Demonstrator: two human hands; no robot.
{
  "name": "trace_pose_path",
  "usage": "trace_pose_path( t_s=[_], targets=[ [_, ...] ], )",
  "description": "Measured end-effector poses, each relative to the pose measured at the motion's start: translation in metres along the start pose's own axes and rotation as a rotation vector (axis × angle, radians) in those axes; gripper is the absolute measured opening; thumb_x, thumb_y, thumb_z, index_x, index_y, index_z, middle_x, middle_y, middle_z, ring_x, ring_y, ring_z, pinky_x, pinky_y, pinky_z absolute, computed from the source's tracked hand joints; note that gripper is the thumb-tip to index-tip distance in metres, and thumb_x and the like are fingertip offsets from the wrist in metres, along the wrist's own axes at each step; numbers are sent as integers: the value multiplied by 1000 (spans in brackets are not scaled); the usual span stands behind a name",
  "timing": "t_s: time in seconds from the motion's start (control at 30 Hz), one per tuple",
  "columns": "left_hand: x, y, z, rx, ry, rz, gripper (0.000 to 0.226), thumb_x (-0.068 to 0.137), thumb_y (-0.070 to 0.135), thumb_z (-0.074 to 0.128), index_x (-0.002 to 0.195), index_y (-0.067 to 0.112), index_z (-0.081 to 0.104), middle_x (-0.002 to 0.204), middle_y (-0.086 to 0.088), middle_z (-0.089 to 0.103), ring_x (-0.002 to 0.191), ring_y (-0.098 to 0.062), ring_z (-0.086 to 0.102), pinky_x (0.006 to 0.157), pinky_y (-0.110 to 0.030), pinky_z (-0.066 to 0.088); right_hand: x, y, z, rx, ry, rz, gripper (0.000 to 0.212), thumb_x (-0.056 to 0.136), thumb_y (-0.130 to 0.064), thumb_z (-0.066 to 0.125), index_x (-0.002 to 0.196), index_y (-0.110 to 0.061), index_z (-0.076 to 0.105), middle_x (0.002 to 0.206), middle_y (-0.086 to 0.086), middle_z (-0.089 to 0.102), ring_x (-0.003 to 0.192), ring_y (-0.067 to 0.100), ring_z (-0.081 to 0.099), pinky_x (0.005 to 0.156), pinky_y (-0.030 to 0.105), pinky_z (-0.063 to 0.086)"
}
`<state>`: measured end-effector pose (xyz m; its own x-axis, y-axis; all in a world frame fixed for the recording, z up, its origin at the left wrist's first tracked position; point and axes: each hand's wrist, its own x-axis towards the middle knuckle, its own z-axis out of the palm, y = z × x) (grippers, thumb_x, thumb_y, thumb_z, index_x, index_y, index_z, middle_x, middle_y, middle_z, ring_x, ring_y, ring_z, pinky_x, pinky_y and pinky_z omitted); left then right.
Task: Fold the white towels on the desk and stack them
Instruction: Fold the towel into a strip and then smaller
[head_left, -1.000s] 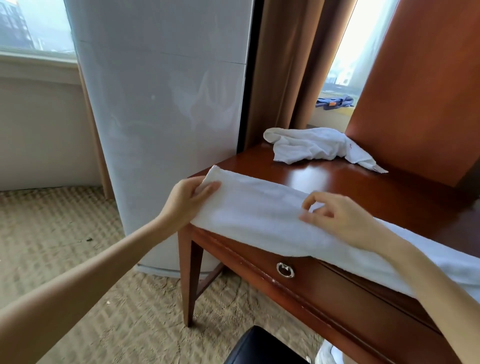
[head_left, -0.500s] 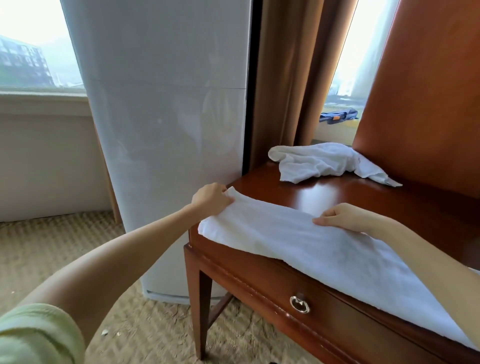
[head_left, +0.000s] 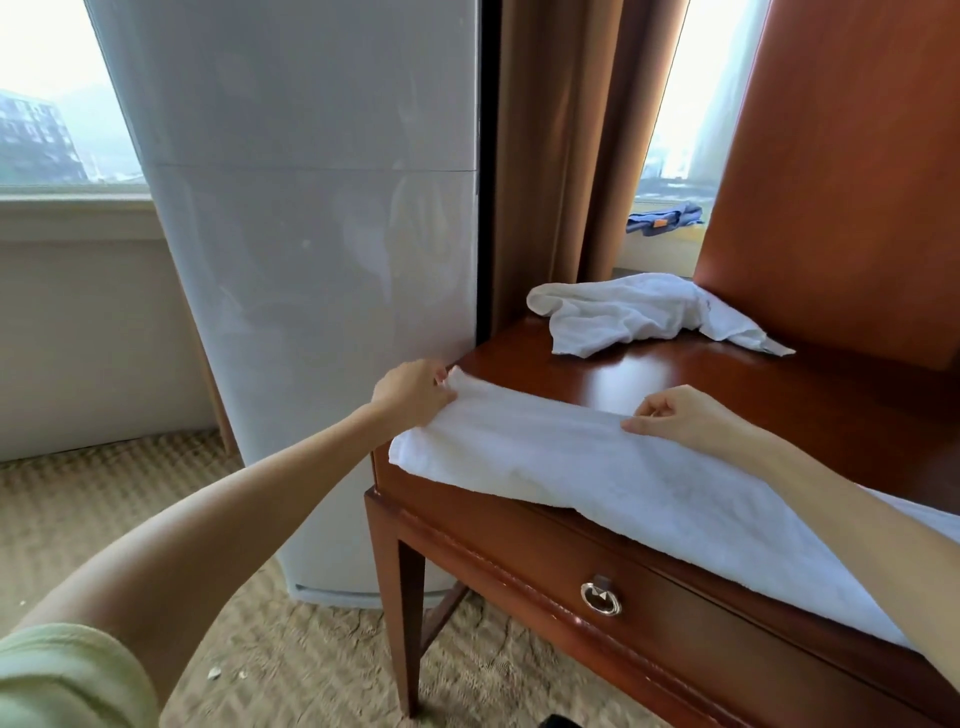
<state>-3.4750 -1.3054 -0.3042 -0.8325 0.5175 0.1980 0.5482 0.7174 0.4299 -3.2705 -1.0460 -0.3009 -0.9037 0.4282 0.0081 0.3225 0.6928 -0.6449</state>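
Note:
A long white towel (head_left: 597, 467) lies folded lengthwise along the front edge of the dark wooden desk (head_left: 649, 379), running from the left corner off to the right. My left hand (head_left: 410, 397) grips the towel's far left corner at the desk's left edge. My right hand (head_left: 685, 421) pinches the towel's back edge near its middle. A second white towel (head_left: 634, 312) lies crumpled at the back of the desk, apart from both hands.
A tall white cabinet (head_left: 311, 291) stands right against the desk's left side. Brown curtains (head_left: 561, 156) hang behind, and a wooden panel (head_left: 857, 171) rises at the back right. The desk drawer has a metal ring pull (head_left: 601, 598). Carpet covers the floor below.
My left hand has shifted from the towel's near left corner up to its far left corner. My right hand has moved to the towel's back edge and now pinches it.

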Motion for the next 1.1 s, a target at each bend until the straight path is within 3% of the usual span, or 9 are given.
trace_pose_path(
  t_s=[0.17,0.37,0.43,0.5,0.7,0.83,0.9,1.0,1.1],
  targets=[
    [-4,-2,-3,144,-61,-48,32,94,44,52,102,15,61,76,6,57,71,-17,57,52,-26,40,4,2,7,-222,79,-9,27,77,-50,74,86,-27,64,82,-9,63,74,8,59,69,30,49],
    [-18,-8,-30,-32,-405,-218,36,91,48,58,91,13,55,69,5,48,57,-10,49,41,-16,40,12,-17,34,-214,50,-82,25,83,-51,68,97,-33,57,96,-13,55,89,8,53,71,27,40],
    [-20,-9,-32,-57,-449,-179,30,93,39,58,96,8,59,76,0,56,64,-13,54,49,-14,43,12,-19,43,-174,79,-71,20,84,-47,68,94,-35,56,90,-19,52,86,6,51,67,26,38],
    [-18,-6,-34,-89,-378,-119,31,95,33,56,109,5,60,95,-5,61,84,-20,58,67,-22,48,13,-17,46,-79,143,-79,14,85,-42,69,88,-32,60,86,-17,55,77,3,51,61,23,35],
    [7,14,-34,-74,123,98,32,98,28,52,122,9,44,107,-13,60,87,-31,54,70,-35,40,17,-23,45,25,457,-149,8,88,-29,68,94,-25,64,89,-3,58,80,15,55,61,25,35],
    [14,2,-23,22,-86,25,40,94,24,58,130,11,47,119,-13,59,103,-31,56,79,-34,43,17,-16,41,-207,286,-111,29,88,-26,68,116,-23,64,112,1,58,106,20,56,84,32,43],
    [16,-11,-18,-166,-179,-55,42,93,23,61,133,12,51,125,-10,55,113,-27,53,90,-31,43,14,-11,40,-299,240,-103,33,90,-30,65,122,-24,61,121,2,55,115,23,50,91,34,41],
    [20,-19,-20,-672,-21,-221,34,96,21,56,129,17,55,124,-7,55,104,-19,51,84,-30,43,8,-10,38,-303,291,-148,33,92,-30,62,124,-23,60,122,3,56,116,23,50,87,31,38],
    [25,-22,-19,-577,48,-174,27,98,14,48,122,16,59,124,-7,57,100,-18,51,80,-26,39,1,-11,37,-280,253,-190,30,94,-28,60,123,-22,60,119,2,56,113,21,52,85,30,39]
  ],
)
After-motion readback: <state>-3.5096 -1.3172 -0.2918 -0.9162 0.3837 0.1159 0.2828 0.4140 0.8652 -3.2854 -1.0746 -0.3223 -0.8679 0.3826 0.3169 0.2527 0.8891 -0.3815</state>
